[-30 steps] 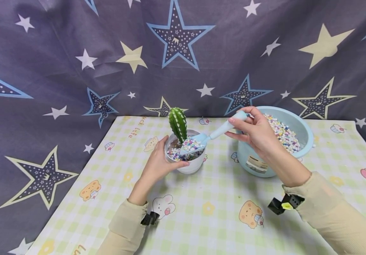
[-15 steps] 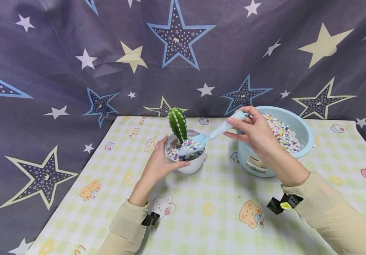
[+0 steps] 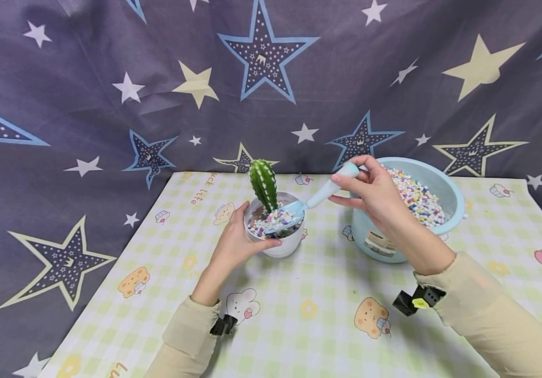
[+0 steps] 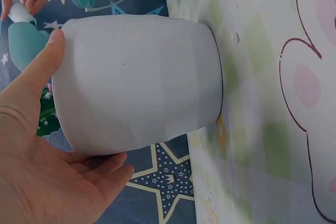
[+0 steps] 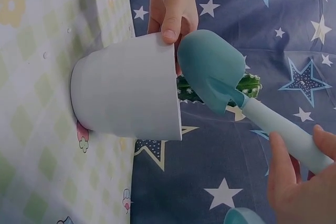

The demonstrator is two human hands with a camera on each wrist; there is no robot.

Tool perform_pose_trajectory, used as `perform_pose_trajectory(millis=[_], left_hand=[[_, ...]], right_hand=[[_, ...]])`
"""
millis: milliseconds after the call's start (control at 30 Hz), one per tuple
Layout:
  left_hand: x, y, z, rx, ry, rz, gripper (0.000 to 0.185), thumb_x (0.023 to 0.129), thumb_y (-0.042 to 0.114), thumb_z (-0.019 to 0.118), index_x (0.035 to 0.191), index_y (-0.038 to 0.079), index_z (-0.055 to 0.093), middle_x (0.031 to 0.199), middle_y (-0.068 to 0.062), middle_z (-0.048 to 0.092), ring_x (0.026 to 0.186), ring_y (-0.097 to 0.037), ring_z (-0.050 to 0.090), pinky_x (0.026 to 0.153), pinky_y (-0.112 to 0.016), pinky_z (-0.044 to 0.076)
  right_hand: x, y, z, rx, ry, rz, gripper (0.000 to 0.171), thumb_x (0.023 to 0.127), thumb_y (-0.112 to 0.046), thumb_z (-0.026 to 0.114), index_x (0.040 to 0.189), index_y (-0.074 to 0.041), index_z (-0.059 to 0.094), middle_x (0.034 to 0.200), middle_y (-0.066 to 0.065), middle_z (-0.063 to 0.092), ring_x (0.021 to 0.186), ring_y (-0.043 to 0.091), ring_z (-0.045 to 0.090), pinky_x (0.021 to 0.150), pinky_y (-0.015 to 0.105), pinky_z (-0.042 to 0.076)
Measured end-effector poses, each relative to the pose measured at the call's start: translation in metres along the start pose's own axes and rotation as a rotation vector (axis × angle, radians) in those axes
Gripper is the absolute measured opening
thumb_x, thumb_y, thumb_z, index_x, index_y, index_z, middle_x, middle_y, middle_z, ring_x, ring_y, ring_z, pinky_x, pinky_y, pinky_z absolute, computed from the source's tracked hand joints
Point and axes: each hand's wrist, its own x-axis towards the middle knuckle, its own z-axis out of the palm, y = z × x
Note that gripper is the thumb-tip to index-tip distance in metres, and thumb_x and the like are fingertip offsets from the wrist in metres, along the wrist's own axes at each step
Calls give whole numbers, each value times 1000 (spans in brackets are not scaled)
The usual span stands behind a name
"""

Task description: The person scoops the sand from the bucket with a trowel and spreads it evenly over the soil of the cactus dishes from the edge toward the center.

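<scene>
Pebbles, small and many-coloured (image 3: 271,220), fill the round white plastic pot (image 3: 278,242) that stands on the bench (image 3: 299,315), which wears a pale green checked cloth printed with cartoon animals; a ribbed green cactus (image 3: 263,184) rises upright from the pot's far side. The left hand (image 3: 233,244) wraps the pot's near wall, thumb hooked at the rim and fingers (image 4: 100,174) curved round its side, as the left wrist view shows plainly. The right hand (image 3: 375,197) pinches the end of the handle of a light blue plastic scoop (image 3: 315,198) between thumb and fingertips, the handle sloping down to the left so that the blade lies just over the pebbles inside the pot's rim, close beside the cactus. Behind that hand sits a light blue plastic basin (image 3: 446,210) heaped with the same coloured pebbles, near the pot but apart from it. I would judge the scoop light and stiff, easy to steer from that far end of the handle, though a loaded blade would tip readily. The pot looks smooth and possibly slippery, bottom-heavy with stones, best held round its belly as it is now; the cactus spines are worth keeping clear of.
</scene>
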Motion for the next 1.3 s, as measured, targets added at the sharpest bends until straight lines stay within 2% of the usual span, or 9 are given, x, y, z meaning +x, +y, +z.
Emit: perform_pose_trajectory(millis=[367, 567, 867, 1300], left_hand=[[1, -1, 0, 7, -7, 6, 127, 65, 55, 89, 158, 6, 19, 161, -19, 29, 146, -39, 34, 120, -55, 33], [4, -6, -6, -10, -56, 54, 126, 67, 52, 89, 159, 4, 16, 162, -20, 26, 148, -39, 32, 121, -56, 30], [9, -12, -11, -23, -113, 87, 123, 69, 50, 88, 160, 10, 14, 165, -18, 23, 149, -41, 29, 121, -60, 27], [6, -10, -9, -15, -82, 67, 123, 68, 50, 88, 159, 8, 17, 164, -17, 25, 150, -38, 29, 122, -56, 27]], right_hand=[[1, 1, 2, -8, -2, -12, 25, 93, 0, 66, 109, -10, 48, 86, -6, 68, 89, 9, 71, 80, 38, 63], [1, 0, 3, -8, -2, -8, 25, 93, 0, 65, 107, -12, 48, 86, -6, 67, 89, 10, 72, 81, 40, 62], [1, 0, 4, -11, 2, -14, 26, 93, 0, 66, 108, -10, 49, 85, -6, 68, 89, 9, 72, 79, 39, 63], [1, -2, 9, -31, 11, -31, 26, 91, 0, 68, 104, -13, 49, 84, -5, 64, 89, 10, 72, 78, 39, 63]])
